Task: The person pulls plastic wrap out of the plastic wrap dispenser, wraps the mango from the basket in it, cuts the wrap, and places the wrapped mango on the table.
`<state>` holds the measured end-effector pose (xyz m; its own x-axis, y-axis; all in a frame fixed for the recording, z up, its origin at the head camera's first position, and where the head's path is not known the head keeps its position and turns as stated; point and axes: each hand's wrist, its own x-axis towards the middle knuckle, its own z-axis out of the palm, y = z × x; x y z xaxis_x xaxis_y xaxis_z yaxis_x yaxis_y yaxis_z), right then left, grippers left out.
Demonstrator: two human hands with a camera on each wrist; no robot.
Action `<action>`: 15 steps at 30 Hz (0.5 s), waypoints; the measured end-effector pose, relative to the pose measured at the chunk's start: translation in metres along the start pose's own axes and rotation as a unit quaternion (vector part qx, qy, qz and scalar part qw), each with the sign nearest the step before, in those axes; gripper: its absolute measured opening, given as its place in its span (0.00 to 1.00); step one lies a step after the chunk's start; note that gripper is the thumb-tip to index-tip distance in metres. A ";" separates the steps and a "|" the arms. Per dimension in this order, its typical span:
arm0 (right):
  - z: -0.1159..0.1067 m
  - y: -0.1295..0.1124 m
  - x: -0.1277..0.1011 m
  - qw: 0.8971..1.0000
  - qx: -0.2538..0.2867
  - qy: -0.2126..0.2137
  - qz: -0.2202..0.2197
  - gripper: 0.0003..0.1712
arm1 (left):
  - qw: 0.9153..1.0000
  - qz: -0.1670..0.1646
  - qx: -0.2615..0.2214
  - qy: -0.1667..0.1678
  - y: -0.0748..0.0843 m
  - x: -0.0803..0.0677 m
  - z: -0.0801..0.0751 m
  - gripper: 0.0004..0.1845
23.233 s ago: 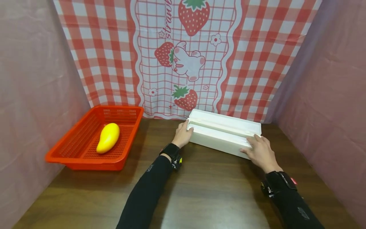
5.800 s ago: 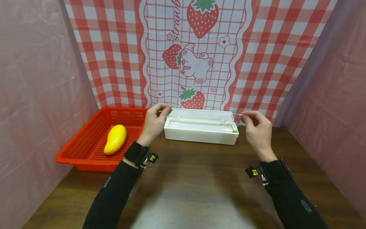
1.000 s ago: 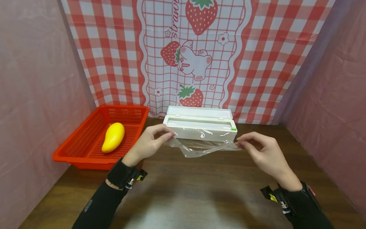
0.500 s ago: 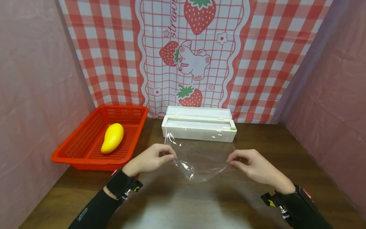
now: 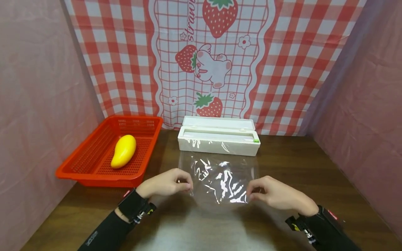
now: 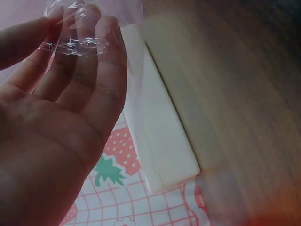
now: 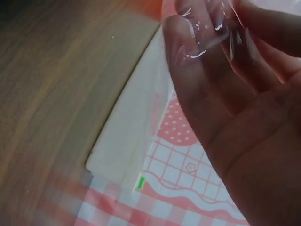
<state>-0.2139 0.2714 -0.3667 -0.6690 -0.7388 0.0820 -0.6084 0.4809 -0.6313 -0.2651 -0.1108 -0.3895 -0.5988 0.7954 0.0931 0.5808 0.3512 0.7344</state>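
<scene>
A sheet of clear plastic wrap (image 5: 223,177) stretches from the white wrap dispenser box (image 5: 216,147) toward the front of the table. My left hand (image 5: 169,182) pinches its near left corner between thumb and fingers. At the near right corner, my right hand (image 5: 276,194) pinches the film the same way. Glossy creases run across the sheet between both hands. The box's lid (image 5: 218,122) stands raised at the back, and a green piece (image 5: 256,141) sits at its right end. In the left wrist view, film (image 6: 75,46) lies over the fingertips.
To the left, an orange-red plastic basket (image 5: 94,182) holds a yellow mango (image 5: 124,152). A strawberry-print checked cloth (image 5: 207,62) hangs directly behind the box. Pink fabric walls (image 5: 361,115) border the brown wooden table (image 5: 213,230) on both sides.
Both hands have drawn the wrap away from the box toward the person and lowered it, so a longer, flatter sheet shows. Earlier the hands were at the box. Basket and mango stay in place.
</scene>
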 end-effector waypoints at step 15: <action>0.003 0.009 -0.003 0.998 0.012 -0.068 0.004 0.09 | 0.997 -0.030 -0.023 -0.066 -0.009 -0.007 -0.002 0.07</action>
<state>-0.2159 0.2761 -0.3752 -0.6093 -0.7924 -0.0270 -0.5912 0.4768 -0.6506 -0.2670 -0.1201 -0.3955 -0.5516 0.8332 -0.0388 0.5191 0.3793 0.7659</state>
